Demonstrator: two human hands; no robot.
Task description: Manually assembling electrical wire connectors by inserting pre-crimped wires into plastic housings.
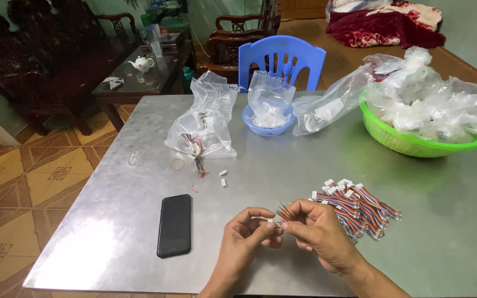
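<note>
Low centre of the frame, both my hands meet just above the grey metal tabletop (415, 221). Left hand (247, 232): thumb and forefinger pressed together, pinching a small white plastic connector housing (270, 221). Right hand (318, 229): fingers closed in a pinch on a short bundle of thin multicoloured wires (284, 211), the loose ends fanning up and left toward the housing. The two pieces are just beside each other; whether they touch I cannot tell, too small. Handling, as I judge it: the housing is featherlight, hard and smooth, apt to slip or flick away, so best held by its flat sides close to the fingertips. The wires are soft and springy, they splay when free; the grip belongs near the tips, where they stay stiff enough to steer, with no hard bending at the metal ends. Just right of my right hand lies a heap of finished multicoloured wire harnesses with white plugs (357, 204). Left of my hands, a black smartphone (174, 224) lies face down or dark. Above it, mid-frame, a crumpled clear plastic bag with more wires spilling out (202, 124), a yellowish rubber band (178, 164), and two loose white housings (223, 177). Further up, a small blue plastic bowl (269, 128) holding a clear bag of white parts, and behind it a blue plastic chair (282, 55). Upper right, a green plastic basket (415, 144) piled with clear bags.
</note>
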